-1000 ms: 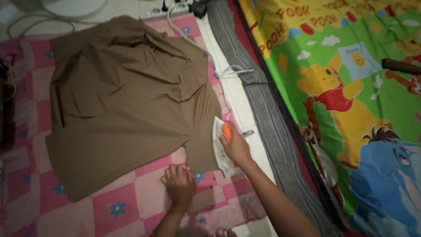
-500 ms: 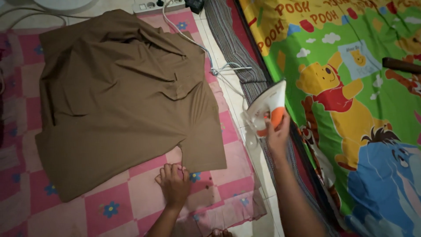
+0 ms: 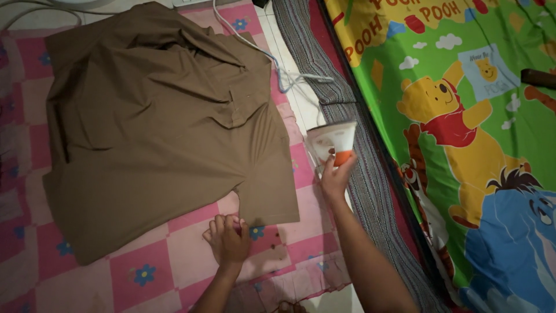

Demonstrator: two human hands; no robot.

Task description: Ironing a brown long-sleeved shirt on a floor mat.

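Note:
A brown shirt (image 3: 156,127) lies spread on a pink checked blanket (image 3: 156,272) on the floor. My left hand (image 3: 227,239) rests with curled fingers on the blanket, just below the shirt's lower hem near its sleeve. My right hand (image 3: 336,174) grips the orange handle of a white clothes iron (image 3: 331,141), which stands upright on its heel on the tiled floor strip right of the blanket. The iron's white cord (image 3: 278,72) runs up along the shirt's right edge toward the top.
A grey striped mat (image 3: 347,104) runs diagonally right of the floor strip. Beyond it lies a bright cartoon-printed mattress sheet (image 3: 492,174). A dark stick-like object (image 3: 538,78) lies at the right edge. White cables (image 3: 23,7) curve at the top left.
My right hand lifted the iron off the shirt's sleeve, swung it right over the mat, then brought it down upright on the floor strip. My left hand stayed put.

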